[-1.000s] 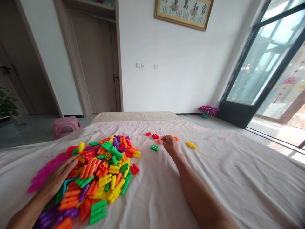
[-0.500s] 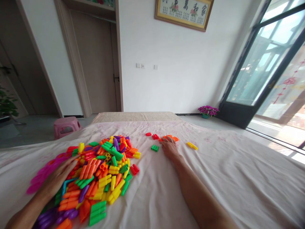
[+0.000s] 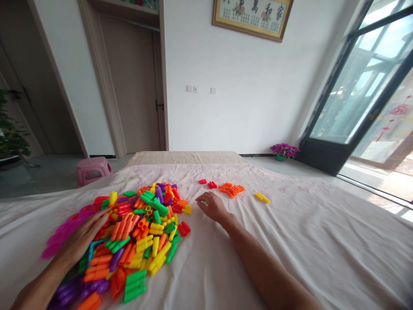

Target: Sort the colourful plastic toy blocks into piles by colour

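A big heap of coloured plastic tube pieces (image 3: 142, 232) lies on the cloth-covered table (image 3: 232, 262). My left hand (image 3: 88, 230) rests with its fingers spread on the left side of the heap, beside a magenta piece (image 3: 61, 234). Right of the heap, my right hand (image 3: 213, 206) hovers low over the cloth, fingers apart and curved, holding nothing visible. A bit of green shows beneath it. Beyond this hand lie orange pieces (image 3: 231, 189) and small red pieces (image 3: 212, 185). Yellow pieces (image 3: 262, 198) sit farther right.
Past the table at the left stands a pink stool (image 3: 93, 170). A potted plant with magenta flowers (image 3: 284, 150) is on the floor near the glass door (image 3: 335, 99). A framed picture (image 3: 252, 17) hangs on the wall.
My right hand has moved left and nearer, off the orange pieces, and now covers most of the green piece. My left hand has stayed on the heap.
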`<state>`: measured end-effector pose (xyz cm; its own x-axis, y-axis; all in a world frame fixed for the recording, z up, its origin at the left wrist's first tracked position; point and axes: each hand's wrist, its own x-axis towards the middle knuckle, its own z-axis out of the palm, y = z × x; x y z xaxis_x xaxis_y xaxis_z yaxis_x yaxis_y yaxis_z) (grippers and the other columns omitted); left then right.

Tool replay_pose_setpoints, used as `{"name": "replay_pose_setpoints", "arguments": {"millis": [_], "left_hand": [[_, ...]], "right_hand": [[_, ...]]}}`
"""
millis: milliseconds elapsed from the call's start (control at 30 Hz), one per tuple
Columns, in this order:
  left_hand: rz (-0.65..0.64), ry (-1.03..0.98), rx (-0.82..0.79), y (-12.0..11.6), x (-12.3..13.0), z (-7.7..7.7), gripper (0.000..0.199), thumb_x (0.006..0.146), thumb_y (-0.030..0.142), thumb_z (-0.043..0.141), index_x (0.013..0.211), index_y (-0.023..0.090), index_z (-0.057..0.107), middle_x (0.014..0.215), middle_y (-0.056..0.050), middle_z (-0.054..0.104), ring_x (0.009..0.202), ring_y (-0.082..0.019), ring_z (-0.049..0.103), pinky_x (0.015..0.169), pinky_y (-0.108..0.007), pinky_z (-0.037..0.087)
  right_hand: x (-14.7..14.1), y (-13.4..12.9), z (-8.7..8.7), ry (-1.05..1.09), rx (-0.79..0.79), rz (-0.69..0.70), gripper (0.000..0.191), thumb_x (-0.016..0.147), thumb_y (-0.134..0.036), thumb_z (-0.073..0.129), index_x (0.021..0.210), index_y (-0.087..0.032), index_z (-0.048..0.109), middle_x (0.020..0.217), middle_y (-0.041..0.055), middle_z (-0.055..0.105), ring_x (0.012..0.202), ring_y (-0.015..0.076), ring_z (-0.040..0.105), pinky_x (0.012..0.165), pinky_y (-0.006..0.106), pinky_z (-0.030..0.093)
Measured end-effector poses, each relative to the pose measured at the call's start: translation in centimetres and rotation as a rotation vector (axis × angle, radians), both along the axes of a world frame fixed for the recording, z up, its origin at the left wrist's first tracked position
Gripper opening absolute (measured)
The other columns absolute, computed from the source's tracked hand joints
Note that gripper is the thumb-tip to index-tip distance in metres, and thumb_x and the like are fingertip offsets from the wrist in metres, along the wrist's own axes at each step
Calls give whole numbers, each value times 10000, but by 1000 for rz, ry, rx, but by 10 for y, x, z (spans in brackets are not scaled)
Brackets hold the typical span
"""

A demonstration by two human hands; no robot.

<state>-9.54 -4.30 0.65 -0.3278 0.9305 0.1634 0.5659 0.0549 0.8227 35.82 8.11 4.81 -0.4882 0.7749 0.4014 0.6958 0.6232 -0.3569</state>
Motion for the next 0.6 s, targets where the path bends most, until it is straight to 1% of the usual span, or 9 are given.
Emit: {"name": "replay_pose_setpoints", "arguments": {"millis": [100,167,233,300,333,400,500,600], "left_hand": [[-8,-14,-6,0,0,0,683,876,623,426,1387,184,536,1503,-75,515,1428,-241,414,1233,-410,254],[-8,-26,-8,-1,1,2,686,875,624,429,1390,182,531,1506,-86,511,1428,-249,414,1232,-420,255],[-15,-33,-10,-3,3,5,689,876,621,433,1395,178,524,1508,-98,507,1431,-259,409,1233,-428,251],[-24,-33,-13,-5,6,8,688,882,617,429,1400,172,519,1511,-107,501,1434,-267,403,1236,-427,243],[-28,-29,-16,-6,7,10,689,887,615,423,1405,169,514,1516,-109,495,1438,-267,396,1238,-423,237],[-28,-15,-18,-7,8,11,688,892,613,414,1406,167,514,1520,-106,491,1441,-264,391,1240,-422,233],[-17,3,-13,-7,8,11,686,893,611,411,1399,161,523,1510,-105,502,1434,-260,404,1236,-433,246],[-11,15,-8,-6,7,9,695,885,616,411,1391,154,531,1495,-106,520,1421,-253,427,1225,-428,272]], "right_hand": [[-25,-16,-1,-95,-36,16,289,900,-434,636,1100,-245,724,1035,46,734,984,199,625,841,287,444],[-34,-22,-2,-137,-48,8,322,878,-475,656,1088,-239,720,1029,52,731,988,208,622,830,287,438],[-39,-24,-4,-142,-53,-1,299,861,-449,670,1060,-231,714,1014,53,729,972,209,625,817,284,436],[-40,-24,-3,-129,-49,-22,250,844,-352,663,1055,-225,702,1006,54,726,959,208,628,812,285,436],[-39,-24,-3,-130,-50,-33,249,828,-299,651,1061,-225,697,1006,55,725,957,209,630,813,287,437],[-36,-25,0,-149,-66,-36,315,793,-230,619,1100,-231,689,1036,59,724,964,216,639,815,293,443],[-30,-27,3,-185,-123,27,420,786,-218,577,1193,-251,672,1119,56,719,1004,226,652,834,298,454],[-26,-27,5,-193,-167,104,463,799,-207,544,1242,-268,663,1164,43,714,1036,224,654,857,294,459]]}}
